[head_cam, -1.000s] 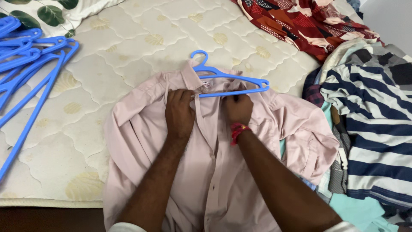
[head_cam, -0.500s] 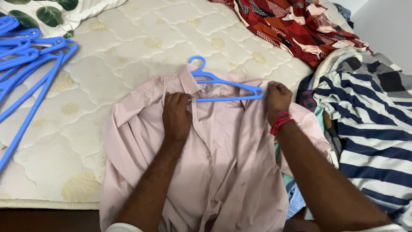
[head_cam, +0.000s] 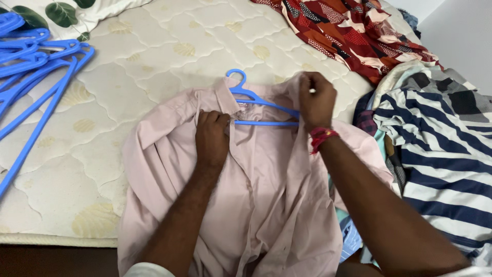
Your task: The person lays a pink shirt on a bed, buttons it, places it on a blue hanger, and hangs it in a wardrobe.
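Note:
A pale pink shirt (head_cam: 256, 190) lies spread on a quilted cream mattress (head_cam: 154, 56), with a blue plastic hanger (head_cam: 251, 97) tucked in at its collar. My left hand (head_cam: 211, 137) presses down on the shirt's left front by the collar, fingers closed on the fabric next to the hanger's bar. My right hand (head_cam: 316, 100), with a red thread band at the wrist, pinches the shirt's right shoulder fabric and lifts it over the hanger's right end, which is hidden under the hand.
Several loose blue hangers (head_cam: 36, 66) lie at the mattress's left side. A red patterned cloth (head_cam: 353, 31) lies at the back right. A navy and white striped garment (head_cam: 441, 154) tops a pile of clothes on the right. A leaf-print pillow (head_cam: 66, 13) sits at the far left corner.
My right hand left the collar centre, went out to the shirt's right shoulder, then came back in, lifting the shoulder fabric over the hanger's end. My left hand stayed put.

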